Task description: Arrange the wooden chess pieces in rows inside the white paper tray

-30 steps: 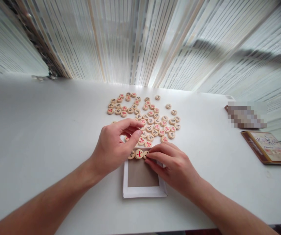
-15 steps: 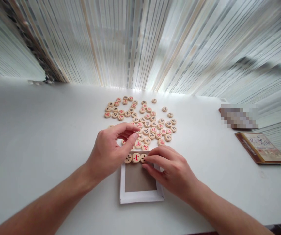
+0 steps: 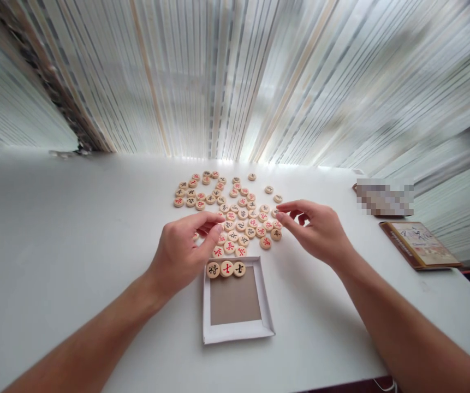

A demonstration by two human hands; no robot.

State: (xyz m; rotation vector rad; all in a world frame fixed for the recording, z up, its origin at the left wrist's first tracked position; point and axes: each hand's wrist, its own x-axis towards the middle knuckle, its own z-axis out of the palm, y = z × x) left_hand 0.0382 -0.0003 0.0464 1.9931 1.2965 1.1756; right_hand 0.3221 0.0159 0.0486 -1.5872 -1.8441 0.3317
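Several round wooden chess pieces (image 3: pixel 235 210) with red or black characters lie scattered on the white table (image 3: pixel 75 245). A shallow white box tray (image 3: pixel 237 332) with a brown floor sits in front of them. Three pieces (image 3: pixel 226 269) stand in a row along its far edge. My left hand (image 3: pixel 181 248) hovers over the near left of the pile, thumb and forefinger pinched together; anything between them is hidden. My right hand (image 3: pixel 316 229) is over the pile's right edge, its fingers curved and slightly apart, with nothing in them.
A brown box lid with a picture on it (image 3: pixel 421 244) lies at the right of the table, and a blurred-out object (image 3: pixel 384 196) sits behind it. Striped vertical blinds (image 3: pixel 235 82) hang behind the table's far edge.
My right hand has left the tray's far edge and moved up and right to the pile's right side. The third piece now shows in the tray. My left hand barely moved.
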